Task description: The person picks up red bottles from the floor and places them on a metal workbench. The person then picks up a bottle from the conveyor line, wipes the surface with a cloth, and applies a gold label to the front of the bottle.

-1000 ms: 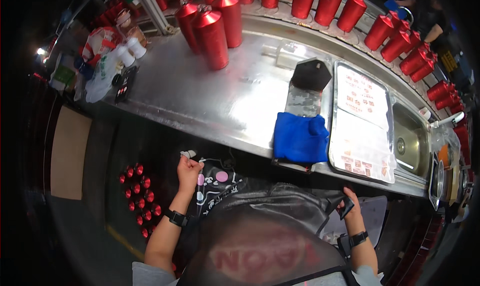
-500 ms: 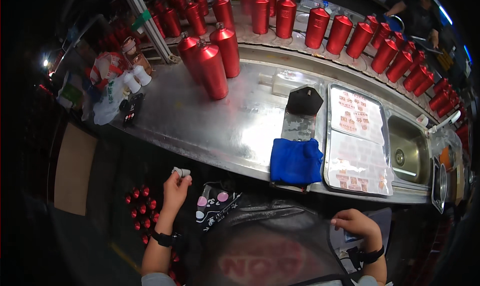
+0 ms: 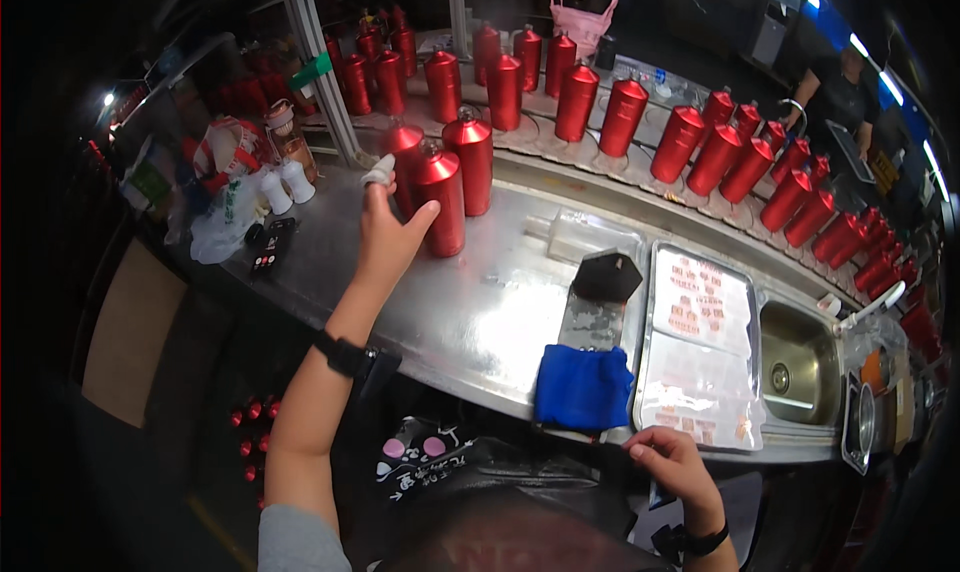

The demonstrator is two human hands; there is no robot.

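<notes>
My left hand (image 3: 388,234) reaches over the metal counter, thumb and fingers apart. A white wrap (image 3: 381,171) covers a fingertip. The hand is at a group of three red bottles with tapered shoulders: the front bottle (image 3: 440,207) is beside my thumb, the left bottle (image 3: 404,152) lies behind my fingers, and another bottle (image 3: 470,162) stands to the right. Whether my fingers touch them, I cannot tell. My right hand (image 3: 672,462) hovers by the counter's front edge, its fingers loosely bent and holding nothing visible. Nearest to it is a folded blue cloth (image 3: 583,387).
A tray (image 3: 640,412) with printed label sheets (image 3: 700,312) lies beside a sink (image 3: 820,362). Behind runs a conveyor (image 3: 640,177) carrying many red bottles. A black angular holder (image 3: 607,275), white small bottles (image 3: 285,185) and a phone (image 3: 273,245) are on the counter. Another person (image 3: 840,102) stands far right.
My left hand has moved from below the counter's front edge up and forward to the red bottles. My right hand has shifted slightly left and down. The view has tilted upward.
</notes>
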